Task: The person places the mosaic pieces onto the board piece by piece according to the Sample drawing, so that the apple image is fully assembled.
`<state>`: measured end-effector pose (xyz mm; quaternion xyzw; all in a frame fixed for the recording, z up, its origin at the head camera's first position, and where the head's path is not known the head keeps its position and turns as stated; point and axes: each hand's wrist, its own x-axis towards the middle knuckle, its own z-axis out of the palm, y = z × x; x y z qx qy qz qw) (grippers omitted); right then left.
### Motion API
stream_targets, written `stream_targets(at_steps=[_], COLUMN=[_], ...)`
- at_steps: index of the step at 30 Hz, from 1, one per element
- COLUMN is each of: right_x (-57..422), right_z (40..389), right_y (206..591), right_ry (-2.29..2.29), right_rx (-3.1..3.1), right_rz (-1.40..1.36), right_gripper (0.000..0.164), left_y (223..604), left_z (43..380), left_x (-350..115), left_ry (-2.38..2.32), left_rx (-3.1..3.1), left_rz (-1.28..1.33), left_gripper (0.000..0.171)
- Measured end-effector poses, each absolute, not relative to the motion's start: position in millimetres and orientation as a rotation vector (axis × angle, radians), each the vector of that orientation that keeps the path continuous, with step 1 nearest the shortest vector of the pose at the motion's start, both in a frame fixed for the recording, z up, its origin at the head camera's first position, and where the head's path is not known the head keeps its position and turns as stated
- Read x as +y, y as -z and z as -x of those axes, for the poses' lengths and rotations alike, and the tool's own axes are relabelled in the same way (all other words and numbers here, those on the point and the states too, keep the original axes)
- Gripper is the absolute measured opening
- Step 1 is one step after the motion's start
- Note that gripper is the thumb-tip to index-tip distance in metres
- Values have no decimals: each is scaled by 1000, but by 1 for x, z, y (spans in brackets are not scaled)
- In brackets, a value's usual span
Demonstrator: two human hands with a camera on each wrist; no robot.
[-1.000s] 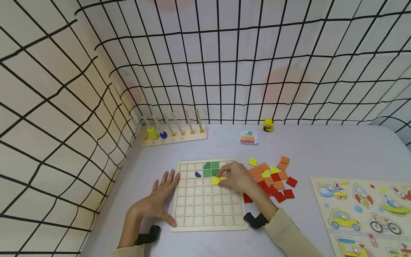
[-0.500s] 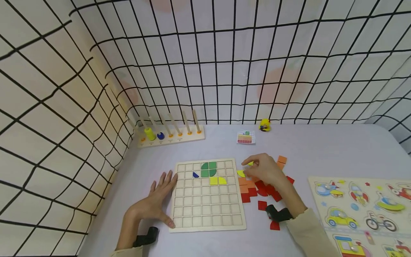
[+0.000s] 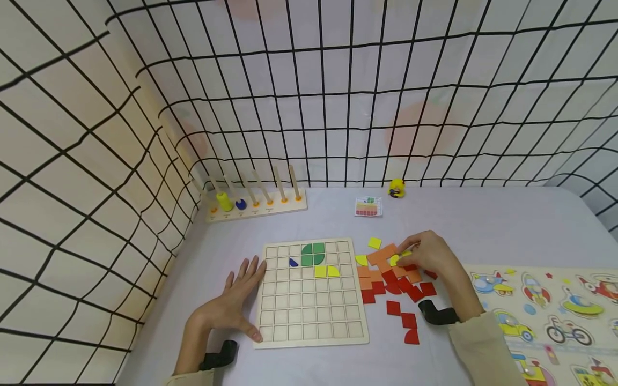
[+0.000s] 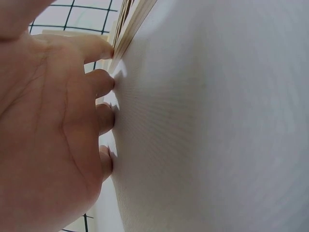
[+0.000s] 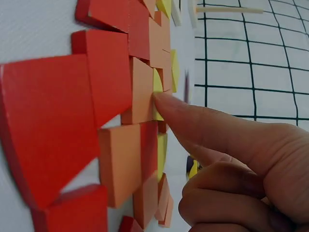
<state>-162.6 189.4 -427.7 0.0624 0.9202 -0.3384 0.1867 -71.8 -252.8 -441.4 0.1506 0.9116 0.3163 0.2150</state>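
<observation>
My left hand [image 3: 227, 308] lies spread along the left side of the wooden grid board [image 3: 311, 346], thumb near its lower corner. In the left wrist view its fingertips [image 4: 107, 118] stand on the white surface. On the board lie several green pieces [image 3: 307, 259], a small blue piece [image 3: 293, 262], a yellow square [image 3: 321, 272] and a yellow quarter-round [image 3: 333, 271]. My right hand [image 3: 429, 252] reaches into the loose pile at the right. In the right wrist view a digit's tip touches a yellow piece [image 5: 158, 82], the other fingers bent below.
Red tiles [image 3: 393, 307] and orange tiles [image 3: 382, 253] overlap in the pile, with a yellow square [image 3: 374, 243] above. A peg rack [image 3: 260, 210], a pattern card [image 3: 368, 207] and a yellow toy [image 3: 396, 188] stand farther back. A picture puzzle [image 3: 550, 300] lies right; black netting encloses the table.
My right hand has let go of the yellow quarter-round on the board and moved right, over the near yellow pieces and farther into the pile. My left hand keeps its place by the board.
</observation>
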Motion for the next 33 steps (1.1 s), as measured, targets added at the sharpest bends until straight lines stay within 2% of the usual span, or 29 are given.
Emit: stream_targets(at_steps=[9,16,24,33], right_x=[188,189,195,196], right_z=[163,165,165,168], right_y=[431,433,435,437], right_ry=[934,923,922,903], right_rx=[2637,2578,2544,2571], right_rz=[-163,-169,-41,-7], right_gripper=[26,30,25,31], left_y=[441,440,441,440], left_z=[71,71,71,71], left_x=[-254,-254,-252,-252], left_ry=[-867,-874,-890,-882], left_rx=[2534,2536,2521,2534], left_rz=[-419,-414,-419,-415], left_gripper=[156,157,156,156])
